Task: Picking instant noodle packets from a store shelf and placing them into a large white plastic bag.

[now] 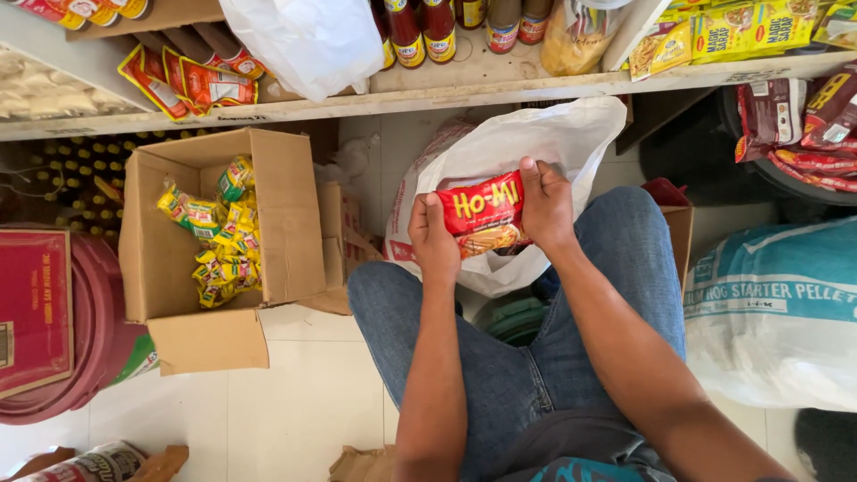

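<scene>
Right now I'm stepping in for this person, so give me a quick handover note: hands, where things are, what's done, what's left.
Left hand and right hand grip opposite ends of one red noodle packet.
It is held above the open white plastic bag, over the knees.
The cardboard box to the left holds small yellow sachets.
The shelf above carries bottles and more packets.
Done: packet in hand.
Left: it is not yet set down; the bag's contents are hidden.
</scene>
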